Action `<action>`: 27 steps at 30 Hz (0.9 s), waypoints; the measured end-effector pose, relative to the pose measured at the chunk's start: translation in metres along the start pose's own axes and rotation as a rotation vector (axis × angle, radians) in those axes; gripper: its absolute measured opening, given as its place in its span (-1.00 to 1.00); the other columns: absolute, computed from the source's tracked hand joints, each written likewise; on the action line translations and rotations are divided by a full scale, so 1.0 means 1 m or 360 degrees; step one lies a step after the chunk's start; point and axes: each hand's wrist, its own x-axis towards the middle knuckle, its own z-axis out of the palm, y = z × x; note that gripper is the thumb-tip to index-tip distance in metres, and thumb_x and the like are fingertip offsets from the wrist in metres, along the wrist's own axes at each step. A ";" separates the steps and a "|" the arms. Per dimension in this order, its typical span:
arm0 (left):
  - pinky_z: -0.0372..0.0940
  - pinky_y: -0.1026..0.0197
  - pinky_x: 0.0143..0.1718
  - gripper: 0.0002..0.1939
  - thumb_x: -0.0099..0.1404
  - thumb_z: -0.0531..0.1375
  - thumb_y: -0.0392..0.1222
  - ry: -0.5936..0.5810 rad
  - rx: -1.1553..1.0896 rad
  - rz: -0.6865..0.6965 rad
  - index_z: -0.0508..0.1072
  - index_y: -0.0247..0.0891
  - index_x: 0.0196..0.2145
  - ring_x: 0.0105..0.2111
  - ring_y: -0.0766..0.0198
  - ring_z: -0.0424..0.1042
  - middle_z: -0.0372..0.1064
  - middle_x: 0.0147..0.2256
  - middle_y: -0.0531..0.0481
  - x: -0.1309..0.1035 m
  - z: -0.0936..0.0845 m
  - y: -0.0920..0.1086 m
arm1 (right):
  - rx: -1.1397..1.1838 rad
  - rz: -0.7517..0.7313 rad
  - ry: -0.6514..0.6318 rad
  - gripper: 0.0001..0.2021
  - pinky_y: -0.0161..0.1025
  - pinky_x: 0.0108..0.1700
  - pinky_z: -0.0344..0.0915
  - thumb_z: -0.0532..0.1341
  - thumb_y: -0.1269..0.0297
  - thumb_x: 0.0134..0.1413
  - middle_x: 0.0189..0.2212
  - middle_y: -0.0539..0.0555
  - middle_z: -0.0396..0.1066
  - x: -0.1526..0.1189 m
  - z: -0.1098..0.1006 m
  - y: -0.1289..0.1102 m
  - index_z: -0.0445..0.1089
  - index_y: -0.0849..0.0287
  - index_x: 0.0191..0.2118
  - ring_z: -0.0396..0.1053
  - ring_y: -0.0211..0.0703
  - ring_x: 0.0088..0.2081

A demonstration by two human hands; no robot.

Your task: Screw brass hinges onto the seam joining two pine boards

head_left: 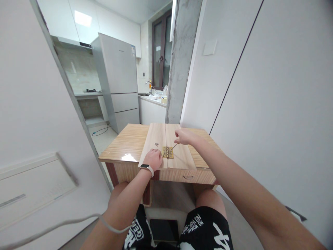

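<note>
Two pale wooden boards (179,159) lie side by side on the table, a narrow seam between them. A brass hinge (168,152) spans that seam. My right hand (183,136) is closed around a screwdriver (175,146); its thin shaft slants down to the hinge's right leaf, and its handle is mostly hidden by my fingers. On the left board, just left of the hinge, my left hand (153,159) lies with its fingers resting on the wood. A few small dark screws (156,144) lie beyond it on the same board.
The boards rest on a glossy wood-grain table (130,142) with a drawer handle (187,177) at its front. My legs are beneath its near edge. A white wall (260,114) rises close on the right. Behind stand a fridge (121,69) and a sink counter (153,100).
</note>
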 end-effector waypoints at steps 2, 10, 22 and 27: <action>0.27 0.07 0.08 -0.82 0.41 0.08 -0.26 -0.0002 -0.0003 -0.0006 0.49 -0.22 -0.25 -0.05 0.11 0.39 0.50 -0.18 -0.15 0.000 0.000 0.000 | -0.0012 0.0043 -0.0063 -0.67 -0.22 -0.14 0.28 0.21 0.06 0.33 -0.04 0.30 0.53 0.000 -0.001 -0.002 0.52 0.22 -0.05 0.48 0.05 -0.03; 0.27 0.06 0.08 -0.81 0.41 0.08 -0.26 -0.0016 -0.0027 -0.0033 0.50 -0.21 -0.25 -0.04 0.10 0.39 0.50 -0.17 -0.15 0.000 0.000 0.000 | -0.0068 0.0097 -0.0049 -0.74 -0.18 -0.12 0.31 0.26 0.13 0.29 -0.03 0.30 0.53 0.005 0.008 0.005 0.54 0.16 -0.03 0.49 0.06 -0.05; 0.27 0.07 0.08 -0.81 0.41 0.07 -0.27 -0.0009 -0.0025 -0.0018 0.50 -0.22 -0.25 -0.05 0.10 0.39 0.50 -0.17 -0.15 0.000 -0.001 0.000 | 0.0059 -0.0050 -0.0031 -0.64 -0.31 -0.28 0.22 0.47 0.18 0.03 -0.09 0.12 0.55 -0.001 0.000 0.000 0.49 0.15 -0.07 0.47 -0.09 -0.13; 0.27 0.07 0.08 -0.80 0.43 0.07 -0.25 -0.0022 -0.0032 -0.0042 0.50 -0.21 -0.24 -0.04 0.11 0.39 0.50 -0.15 -0.15 0.000 -0.001 0.000 | 0.0072 0.0119 -0.0063 -0.57 -0.24 -0.19 0.26 0.16 -0.08 0.34 -0.18 0.28 0.57 0.000 -0.002 -0.008 0.54 0.22 -0.11 0.51 0.01 -0.13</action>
